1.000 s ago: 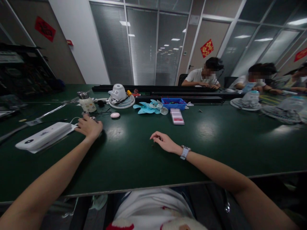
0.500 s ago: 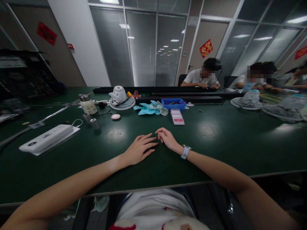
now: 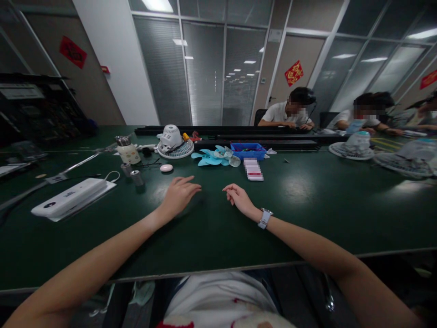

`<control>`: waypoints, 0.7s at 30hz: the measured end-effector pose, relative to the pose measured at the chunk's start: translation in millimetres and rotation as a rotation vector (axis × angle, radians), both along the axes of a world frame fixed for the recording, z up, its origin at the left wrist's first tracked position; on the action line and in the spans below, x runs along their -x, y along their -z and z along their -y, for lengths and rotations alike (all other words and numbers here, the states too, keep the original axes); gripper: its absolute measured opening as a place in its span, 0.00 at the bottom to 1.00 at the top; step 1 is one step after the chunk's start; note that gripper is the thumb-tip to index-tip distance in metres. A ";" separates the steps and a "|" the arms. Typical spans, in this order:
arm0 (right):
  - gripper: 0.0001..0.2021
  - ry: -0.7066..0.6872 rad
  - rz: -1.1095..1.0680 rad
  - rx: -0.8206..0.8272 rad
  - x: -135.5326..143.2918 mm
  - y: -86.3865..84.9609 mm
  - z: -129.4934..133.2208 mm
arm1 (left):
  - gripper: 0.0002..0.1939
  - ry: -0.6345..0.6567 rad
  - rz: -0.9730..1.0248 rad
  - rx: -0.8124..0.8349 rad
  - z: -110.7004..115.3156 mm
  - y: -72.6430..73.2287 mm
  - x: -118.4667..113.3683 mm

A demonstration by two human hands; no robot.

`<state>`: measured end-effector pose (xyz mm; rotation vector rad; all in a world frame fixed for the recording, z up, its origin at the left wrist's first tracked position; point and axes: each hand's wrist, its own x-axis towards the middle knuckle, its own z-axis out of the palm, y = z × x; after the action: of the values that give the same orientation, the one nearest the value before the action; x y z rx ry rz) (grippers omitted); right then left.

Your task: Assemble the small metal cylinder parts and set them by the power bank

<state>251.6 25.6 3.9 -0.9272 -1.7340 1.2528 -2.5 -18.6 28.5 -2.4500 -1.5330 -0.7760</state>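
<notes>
Two bare hands face each other across a strip of green tabletop [image 3: 218, 241], well in from its near edge, which runs just in front of the person's shirt [image 3: 218, 291]. The left hand [image 3: 178, 197] is loosely spread, its fingers reaching toward the right, with nothing visible in its grasp. The right hand [image 3: 239, 199] has its fingers half curled and its wrist, with a pale-banded watch [image 3: 265, 218], low over the table; whether something small sits within the curl, I cannot tell. The fingertips stand apart, with a gap between them. Nearest the left hand, just beyond its fingers, lies a pink oval piece [image 3: 166, 168]; farther left two metal cylinders, a nearer one [image 3: 137, 178] and a farther one [image 3: 126, 170], stand side by side, close to a patterned bottle [image 3: 128, 152]. A long white device [image 3: 70, 198] takes up the left side. Ahead of both hands, light-blue fan blades [image 3: 211, 157], a blue tray [image 3: 252, 156] and a blurred pale stack [image 3: 253, 169] limit the forward reach, with black bars [image 3: 273, 145] lying behind them. To the right of the watch, open green surface stretches sideways, leaving that arm its widest room.
</notes>
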 end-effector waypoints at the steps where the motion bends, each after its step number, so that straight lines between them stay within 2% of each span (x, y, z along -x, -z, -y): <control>1: 0.10 -0.005 0.006 0.002 -0.4 -0.7 0.4 | 0.15 -0.116 -0.007 -0.046 -3.6 -4.6 14.2; 4: 0.10 -0.017 0.022 0.008 -1.2 -1.9 1.3 | 0.18 -0.455 -0.064 -0.152 -9.8 -18.0 58.9; 6: 0.10 -0.024 0.027 0.009 -1.0 -1.6 1.2 | 0.20 -0.654 -0.134 -0.161 -10.6 -25.3 83.8; 8: 0.10 -0.019 0.024 0.007 -0.5 -0.5 0.6 | 0.23 -0.831 -0.192 -0.090 -10.3 -30.2 101.2; 10: 0.10 -0.013 0.020 0.005 0.0 0.9 -0.4 | 0.25 -0.940 -0.208 0.010 -10.4 -32.5 111.3; 12: 0.10 -0.012 0.019 0.003 0.3 2.0 -1.2 | 0.25 -0.981 -0.191 0.063 -11.2 -32.9 116.0; 17: 0.10 -0.017 0.027 -0.002 -0.6 1.6 -1.1 | 0.24 -0.958 -0.171 0.031 -12.2 -33.0 120.1; 21: 0.10 -0.020 0.037 -0.003 -0.8 0.3 0.1 | 0.26 -0.975 -0.166 0.086 -10.3 -35.7 124.9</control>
<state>252.4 25.5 3.6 -0.9387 -1.7770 1.2532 -127.4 -8.4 64.2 -1.4106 -2.3444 -0.2981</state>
